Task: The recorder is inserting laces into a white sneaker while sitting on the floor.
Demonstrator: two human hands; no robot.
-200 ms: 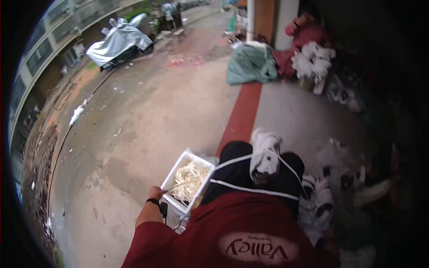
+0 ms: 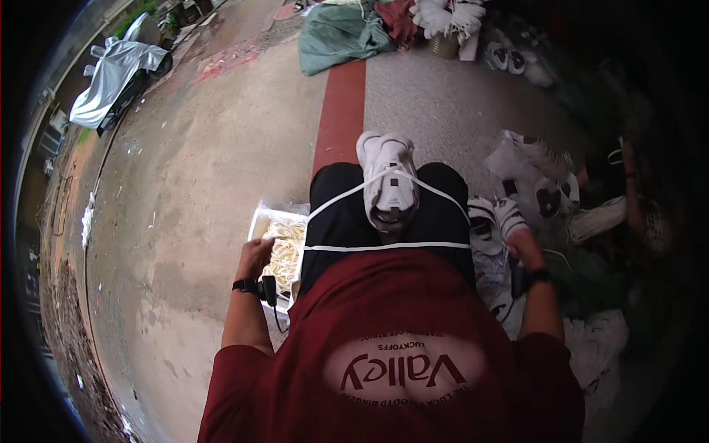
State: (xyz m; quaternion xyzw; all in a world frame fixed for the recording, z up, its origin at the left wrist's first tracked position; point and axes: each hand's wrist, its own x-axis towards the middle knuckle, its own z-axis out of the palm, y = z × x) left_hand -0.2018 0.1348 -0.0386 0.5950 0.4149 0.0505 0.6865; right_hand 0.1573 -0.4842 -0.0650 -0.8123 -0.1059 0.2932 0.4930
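A white sneaker [image 2: 390, 177] rests between my knees, its toe pointing away from me. White shoelace [image 2: 347, 198] runs from it over both thighs, and another length [image 2: 388, 246] crosses my lap. To the left stands a white box [image 2: 258, 221] holding a tangle of cream shoelaces [image 2: 286, 255]. My left hand [image 2: 256, 255] is at the box's left rim with its fingers closed; what they hold, if anything, I cannot make out. On the other side my right hand [image 2: 523, 245] is closed on a white striped shoe [image 2: 509, 216] beside my right knee.
More white shoes [image 2: 546, 188] lie to the right, partly in plastic and shade. Another person's arm [image 2: 632, 184] shows at the far right. A green sack [image 2: 343, 38] and a pile of white shoes [image 2: 447, 16] stand ahead. A silver-covered motorbike [image 2: 114, 77] is parked far left.
My view has tilted down and swung right. The right hand has come into sight at the shoes. My left hand has shifted from the box's corner along its left rim.
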